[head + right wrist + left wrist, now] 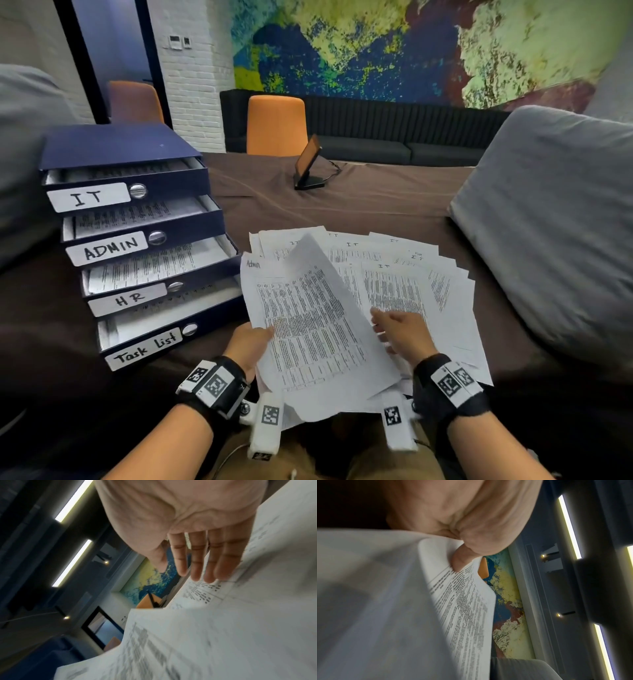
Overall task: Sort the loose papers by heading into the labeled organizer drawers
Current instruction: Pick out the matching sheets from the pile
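A sheet headed "Admin" [308, 315] is lifted off the pile, its top right corner folded over. My left hand [251, 342] pinches its left edge, thumb on the printed face; in the left wrist view the thumb [460, 559] presses the sheet [462, 601]. My right hand [400, 330] lies flat with straight fingers on the fanned pile of loose papers [404, 274], several headed "IT"; the right wrist view shows its fingers [205, 561] stretched over the papers [223, 615]. At the left stands the blue organizer [137, 233], drawers labelled IT, ADMIN, HR and Task list, all pulled out stepwise with papers inside.
Everything rests on a brown cloth-covered surface [342, 205]. A grey cushion [555, 219] lies at the right. A small tilted screen on a stand [308, 164] sits further back. Orange chairs [275, 125] and a dark sofa stand behind.
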The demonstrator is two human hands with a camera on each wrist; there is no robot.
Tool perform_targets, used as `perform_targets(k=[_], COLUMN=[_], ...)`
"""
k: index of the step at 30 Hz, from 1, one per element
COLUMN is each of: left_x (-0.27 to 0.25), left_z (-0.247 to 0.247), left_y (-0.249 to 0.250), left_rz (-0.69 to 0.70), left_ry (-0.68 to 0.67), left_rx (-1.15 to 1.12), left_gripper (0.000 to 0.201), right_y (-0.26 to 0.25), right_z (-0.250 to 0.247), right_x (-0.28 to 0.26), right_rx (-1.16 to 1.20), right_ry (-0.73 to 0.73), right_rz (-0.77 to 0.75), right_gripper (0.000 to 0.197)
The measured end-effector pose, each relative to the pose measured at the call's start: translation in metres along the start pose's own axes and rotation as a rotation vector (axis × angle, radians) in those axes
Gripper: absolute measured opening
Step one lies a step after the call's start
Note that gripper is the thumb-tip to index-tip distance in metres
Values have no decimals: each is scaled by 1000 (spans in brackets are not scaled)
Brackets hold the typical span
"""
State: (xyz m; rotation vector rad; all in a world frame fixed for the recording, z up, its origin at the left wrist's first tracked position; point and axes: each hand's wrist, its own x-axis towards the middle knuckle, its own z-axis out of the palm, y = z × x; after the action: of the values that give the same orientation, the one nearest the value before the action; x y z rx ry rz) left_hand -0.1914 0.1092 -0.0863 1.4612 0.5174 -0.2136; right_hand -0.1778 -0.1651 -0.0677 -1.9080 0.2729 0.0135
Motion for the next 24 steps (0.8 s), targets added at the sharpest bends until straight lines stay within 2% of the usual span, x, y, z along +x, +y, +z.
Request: perform_targets(k=[2,3,5,7,10,14,18,19,22,24], left_x=[6,9,15,9,4,5,4,5,5,4], left_z=[-4,-5,-7,-5,-1,-3,-4,-5,-7,-8], left_y=[1,1,-1,0,0,2,3,3,2,1], left_rz=[-31,-44,-51,-40,-31,-39,-58,-53,-19,-4], left_ry=[37,46,49,47,34,28,-1,-11,-31,-33], left_rx=[30,53,85,94,99,95,73,65,62,69], left_gripper=[24,24,25,23,26,31,32,32,30,27], right_y=[-4,-8,-14,-19,-29,-45,-45,-41,-33,-29], right_z=[-3,-2,8,19,30,32,21,15,-19,-49], right_x=[20,26,29,32,34,26,30,34,43,47], right_rx=[-49,-107,-221,-254,-213,-155,-135,-218,-126,-156], right_ry=[154,170,136,103,68,0,1,2,268,421], right_rz=[63,105,202,261,319,387,311,254,122,133], right_gripper=[36,32,26,34,27,30,7,5,16,15])
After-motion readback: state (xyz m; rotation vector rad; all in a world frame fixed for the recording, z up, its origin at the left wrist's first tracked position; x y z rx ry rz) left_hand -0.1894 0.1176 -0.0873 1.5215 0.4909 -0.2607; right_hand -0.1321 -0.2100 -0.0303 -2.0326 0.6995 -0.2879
